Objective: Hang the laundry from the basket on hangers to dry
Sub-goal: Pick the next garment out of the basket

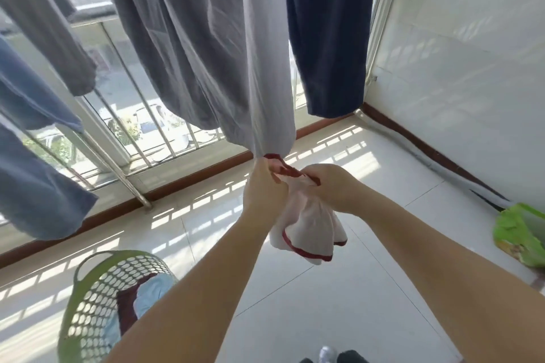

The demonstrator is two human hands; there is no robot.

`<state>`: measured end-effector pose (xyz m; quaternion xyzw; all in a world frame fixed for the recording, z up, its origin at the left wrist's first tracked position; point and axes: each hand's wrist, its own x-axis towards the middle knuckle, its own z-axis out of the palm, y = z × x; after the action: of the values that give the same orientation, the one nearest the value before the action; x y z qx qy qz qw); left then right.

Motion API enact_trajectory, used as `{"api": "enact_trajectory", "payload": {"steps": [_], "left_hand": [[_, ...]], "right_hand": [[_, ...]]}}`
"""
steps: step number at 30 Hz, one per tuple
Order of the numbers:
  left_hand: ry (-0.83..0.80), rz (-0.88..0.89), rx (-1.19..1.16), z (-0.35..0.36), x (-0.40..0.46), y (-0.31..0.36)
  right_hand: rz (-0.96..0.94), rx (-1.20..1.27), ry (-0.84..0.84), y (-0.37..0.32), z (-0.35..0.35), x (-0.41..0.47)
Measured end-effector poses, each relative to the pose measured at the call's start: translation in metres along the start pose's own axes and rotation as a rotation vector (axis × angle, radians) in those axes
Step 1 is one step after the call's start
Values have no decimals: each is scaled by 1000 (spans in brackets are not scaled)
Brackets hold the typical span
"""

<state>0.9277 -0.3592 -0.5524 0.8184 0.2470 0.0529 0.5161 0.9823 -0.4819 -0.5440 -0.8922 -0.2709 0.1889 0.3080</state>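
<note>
Above and to the right of the green basket (88, 298), the left hand (265, 191) and right hand (330, 186) both grip closed the red-trimmed white garment (306, 230), which looks light, soft and limp, best held by its edge.

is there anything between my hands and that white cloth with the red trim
No. Both the left hand and the right hand already grip the white cloth at its bunched top, with nothing visible in between.
</note>
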Motion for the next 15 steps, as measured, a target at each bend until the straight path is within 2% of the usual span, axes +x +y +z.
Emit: {"api": "enact_trajectory", "payload": {"steps": [2, 3, 5, 7, 10, 15], "left_hand": [[108, 239, 505, -30, -4, -21], [101, 285, 673, -47, -6, -29], [-24, 318, 844, -80, -8, -39], [-165, 319, 863, -107, -10, -50], [-310, 292, 592, -144, -20, -72], [-330, 340, 625, -184, -36, -104]], "right_hand": [[-33, 37, -55, -24, 14, 3], [-37, 35, -84, -35, 21, 4], [-77, 0, -114, -59, 33, 3], [-105, -4, -116, -80, 43, 0], [-97, -24, -139, -104, 63, -3], [-81, -339, -250, -120, 116, 2]]}}
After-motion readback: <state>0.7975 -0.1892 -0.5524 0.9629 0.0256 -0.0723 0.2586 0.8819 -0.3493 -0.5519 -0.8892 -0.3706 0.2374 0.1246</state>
